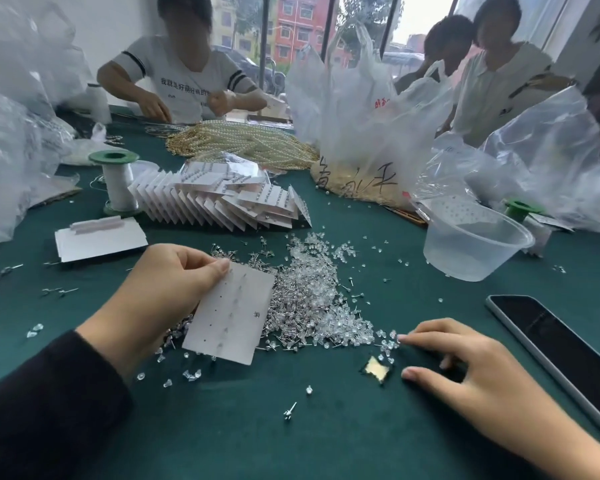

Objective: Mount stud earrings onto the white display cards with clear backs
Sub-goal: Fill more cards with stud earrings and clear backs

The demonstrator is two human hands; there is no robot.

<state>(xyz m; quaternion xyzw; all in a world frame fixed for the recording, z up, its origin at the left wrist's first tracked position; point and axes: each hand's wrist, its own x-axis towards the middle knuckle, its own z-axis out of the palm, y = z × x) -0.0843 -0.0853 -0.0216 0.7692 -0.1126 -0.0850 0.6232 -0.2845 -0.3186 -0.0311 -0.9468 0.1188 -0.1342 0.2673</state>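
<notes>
My left hand grips a white display card by its top left corner, tilted above the green cloth. The card has rows of small holes and one stud sits at its right edge. A heap of silver stud earrings and clear backs lies right of the card. My right hand rests on the cloth with fingers spread; its index fingertip touches loose clear backs at the heap's right edge. One loose stud lies alone near the front.
A fanned stack of filled cards and a pile of blank cards lie behind. A clear plastic tub stands right, a phone at the far right. A thread spool, pearl strands, plastic bags and other people crowd the back.
</notes>
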